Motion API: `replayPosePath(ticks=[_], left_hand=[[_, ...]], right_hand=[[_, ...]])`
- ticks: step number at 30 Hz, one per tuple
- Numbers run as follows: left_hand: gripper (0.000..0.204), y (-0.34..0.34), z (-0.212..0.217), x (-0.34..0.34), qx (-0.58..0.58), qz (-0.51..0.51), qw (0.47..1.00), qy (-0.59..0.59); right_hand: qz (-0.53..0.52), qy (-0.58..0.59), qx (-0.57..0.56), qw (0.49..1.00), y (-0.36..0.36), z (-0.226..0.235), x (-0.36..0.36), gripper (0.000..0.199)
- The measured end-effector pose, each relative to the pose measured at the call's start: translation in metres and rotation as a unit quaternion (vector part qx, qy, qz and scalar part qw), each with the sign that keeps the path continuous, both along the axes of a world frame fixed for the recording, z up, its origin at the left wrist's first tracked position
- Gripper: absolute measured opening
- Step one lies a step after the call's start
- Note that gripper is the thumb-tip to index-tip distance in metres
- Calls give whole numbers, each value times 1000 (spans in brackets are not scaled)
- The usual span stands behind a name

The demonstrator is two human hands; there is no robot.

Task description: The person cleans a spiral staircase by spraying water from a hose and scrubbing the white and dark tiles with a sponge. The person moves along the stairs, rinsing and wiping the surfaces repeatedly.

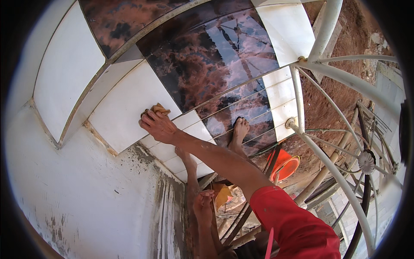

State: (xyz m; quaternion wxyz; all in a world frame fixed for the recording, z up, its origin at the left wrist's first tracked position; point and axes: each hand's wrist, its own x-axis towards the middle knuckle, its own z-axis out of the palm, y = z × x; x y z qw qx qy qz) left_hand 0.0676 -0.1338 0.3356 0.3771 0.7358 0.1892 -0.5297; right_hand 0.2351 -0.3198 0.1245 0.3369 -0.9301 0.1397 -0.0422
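Note:
My right arm, in a red sleeve, reaches across to the left. My right hand (158, 126) is closed over a brown cloth (159, 108) and presses it on a large white tile (129, 105), beside the dark marbled tile (211, 60). Lower down, my left hand (203, 205) is held back close to my leg, its fingers curled. Whatever may be in those fingers is too small to make out. A yellow-orange piece (221, 195) shows just right of the left hand; its kind is unclear.
My bare foot (240, 129) stands on narrow, dark tiled steps. White metal railings (334, 166) curve along the right side. An orange bucket (284, 166) sits below them on reddish ground. At left rises a stained white wall (95, 185).

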Motion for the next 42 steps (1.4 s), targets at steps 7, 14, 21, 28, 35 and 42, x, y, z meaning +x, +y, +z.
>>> replayPosePath(ticks=[7,14,21,28,35,42], left_hand=[[23,-10,2,1,25,-41,999,-24],[18,-44,29,-4,-42,-6,999,-25],[19,-111,110,-4,-46,-29,998,-36],[30,-160,109,21,-46,-44,997,-47],[19,-149,83,62,-23,-55,998,6],[18,-134,85,90,-40,-81,996,9]], right_hand=[[-75,-11,-134,988,-121,-49,-97,62],[-448,148,-208,856,-323,-10,-287,57],[-329,-74,-18,941,-227,36,-168,64],[88,1,-32,996,-144,-6,-2,55],[-76,55,-154,984,-311,-35,-123,63],[-510,2,-107,853,-395,1,-253,64]])
